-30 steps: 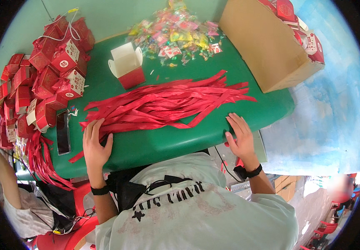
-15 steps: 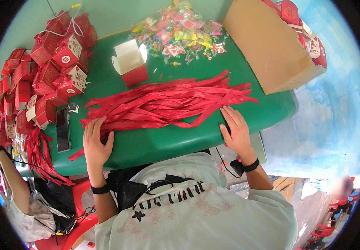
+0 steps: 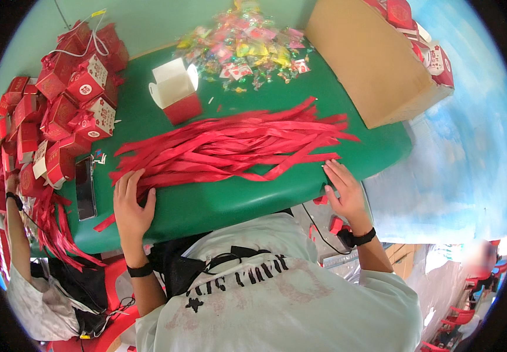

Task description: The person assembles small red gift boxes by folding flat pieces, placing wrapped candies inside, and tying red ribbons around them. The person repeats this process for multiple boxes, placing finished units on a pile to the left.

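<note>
At the fingertips of the loosely open left hand [image 3: 132,210], and reaching rightward to just beside the open right hand [image 3: 347,192], lie the red ribbons [image 3: 224,146]. Arranging them seems the step in hand; the next move likely calls for a light pinch.

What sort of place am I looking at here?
Probably a small packing workshop, though I can't be certain: stacked red cardboard gift boxes, a mound of candies in shiny, multicoloured wrappers and a spread of long, flat red ribbons are gathered at one green-topped table.
</note>
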Motion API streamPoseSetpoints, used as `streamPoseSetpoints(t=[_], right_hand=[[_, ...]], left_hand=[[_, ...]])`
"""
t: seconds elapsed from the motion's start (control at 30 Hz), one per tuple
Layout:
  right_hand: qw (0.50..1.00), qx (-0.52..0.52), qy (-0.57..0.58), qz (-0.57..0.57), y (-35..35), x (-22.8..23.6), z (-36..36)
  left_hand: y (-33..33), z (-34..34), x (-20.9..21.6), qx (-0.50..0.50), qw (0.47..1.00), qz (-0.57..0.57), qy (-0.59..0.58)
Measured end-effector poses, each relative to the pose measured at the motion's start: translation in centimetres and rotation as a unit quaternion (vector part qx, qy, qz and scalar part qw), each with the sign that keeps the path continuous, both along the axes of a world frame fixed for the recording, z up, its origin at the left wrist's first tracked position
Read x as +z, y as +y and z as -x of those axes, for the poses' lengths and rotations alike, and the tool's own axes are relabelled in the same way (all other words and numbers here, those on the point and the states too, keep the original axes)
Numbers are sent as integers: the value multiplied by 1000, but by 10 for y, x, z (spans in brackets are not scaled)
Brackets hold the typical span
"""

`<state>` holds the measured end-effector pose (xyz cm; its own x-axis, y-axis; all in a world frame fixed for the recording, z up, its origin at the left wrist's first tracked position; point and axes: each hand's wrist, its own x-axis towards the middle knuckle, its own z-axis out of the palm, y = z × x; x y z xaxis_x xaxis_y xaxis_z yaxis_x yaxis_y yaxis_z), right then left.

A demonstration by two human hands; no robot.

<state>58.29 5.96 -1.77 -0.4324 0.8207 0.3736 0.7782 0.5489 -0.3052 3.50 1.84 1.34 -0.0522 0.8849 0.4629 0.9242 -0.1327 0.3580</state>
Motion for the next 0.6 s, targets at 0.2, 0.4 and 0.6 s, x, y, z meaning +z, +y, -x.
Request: streamPoseSetpoints(t=[0.2,0.4,0.6], right_hand=[[1000,-22,17,-3,-2,4,8],[1000,-5,22,-18,24,1,33],[999,1,14,-47,27,-6,35]], left_hand=[[-2,1,0,-1,1000,-6,9],[-3,-18,10,-88,992,-70,56],[34,-126,59,-338,938,25,73]])
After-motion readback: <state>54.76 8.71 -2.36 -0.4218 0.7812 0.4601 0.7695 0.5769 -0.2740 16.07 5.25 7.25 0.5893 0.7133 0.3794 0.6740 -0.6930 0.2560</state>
